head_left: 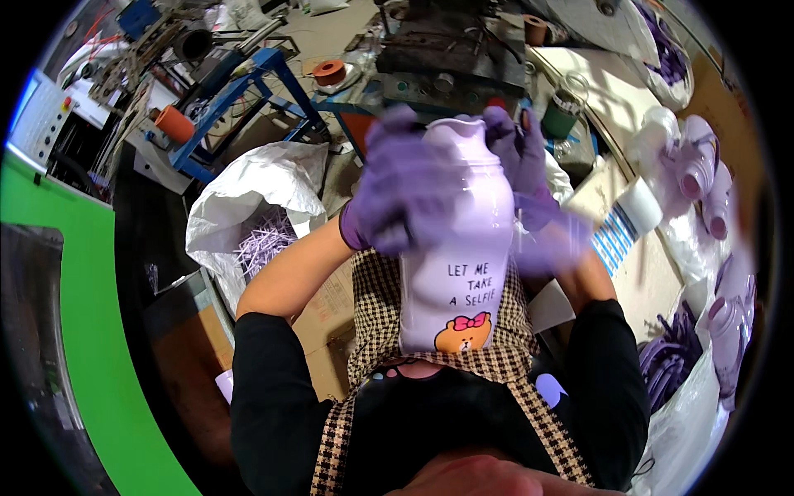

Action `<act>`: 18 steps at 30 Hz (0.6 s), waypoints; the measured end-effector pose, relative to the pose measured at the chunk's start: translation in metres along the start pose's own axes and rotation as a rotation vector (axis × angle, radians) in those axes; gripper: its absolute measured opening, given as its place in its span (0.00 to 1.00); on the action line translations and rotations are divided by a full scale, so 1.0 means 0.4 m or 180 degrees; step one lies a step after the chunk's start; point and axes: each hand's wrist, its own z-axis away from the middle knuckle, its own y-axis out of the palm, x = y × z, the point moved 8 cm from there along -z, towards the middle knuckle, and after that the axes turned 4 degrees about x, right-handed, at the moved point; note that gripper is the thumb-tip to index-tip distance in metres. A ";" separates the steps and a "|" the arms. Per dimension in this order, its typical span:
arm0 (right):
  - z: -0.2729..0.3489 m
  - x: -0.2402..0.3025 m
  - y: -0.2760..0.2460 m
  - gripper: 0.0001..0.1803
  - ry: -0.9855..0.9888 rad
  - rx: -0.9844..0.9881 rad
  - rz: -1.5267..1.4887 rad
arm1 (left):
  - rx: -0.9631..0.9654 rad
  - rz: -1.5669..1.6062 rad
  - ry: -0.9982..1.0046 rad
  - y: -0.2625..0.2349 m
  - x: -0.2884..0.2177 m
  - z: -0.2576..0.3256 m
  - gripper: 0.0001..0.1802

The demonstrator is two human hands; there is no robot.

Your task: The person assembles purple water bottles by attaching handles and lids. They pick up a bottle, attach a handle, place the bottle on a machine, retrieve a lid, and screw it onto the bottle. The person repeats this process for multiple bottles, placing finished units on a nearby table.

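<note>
At the frame's centre, the lilac bottle likely wants light, even support from left hand and right hand, whose grips I cannot tell through blur.

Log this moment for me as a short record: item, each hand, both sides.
Item: lilac bottle, bear cartoon low on its front
Left hand: purple glove, blurred, overlapping bottle's left side; grip unclear
Right hand: purple glove, beside bottle's neck; grip unclear
Left side: white sack of thin lilac sticks
Right side: more lilac containers
</note>
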 end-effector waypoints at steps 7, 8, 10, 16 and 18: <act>0.024 0.050 0.067 0.22 -0.1255 0.0445 0.1396 | -0.2372 0.4136 -0.2624 0.091 0.286 0.213 0.23; 0.001 0.012 0.049 0.21 -0.0428 0.0496 -0.0024 | -0.1959 0.2448 -0.2315 0.050 0.238 0.185 0.21; 0.000 0.060 0.059 0.25 -0.0637 0.1056 0.0949 | -0.1295 0.0738 -0.1561 0.011 0.119 0.110 0.16; 0.050 0.174 0.026 0.23 0.0137 0.0600 0.2639 | -0.1098 0.0363 -0.1232 0.034 -0.006 0.128 0.28; 0.168 0.342 -0.105 0.17 -0.0868 -0.0029 0.2370 | -0.1566 0.0886 -0.2185 0.028 0.070 0.246 0.34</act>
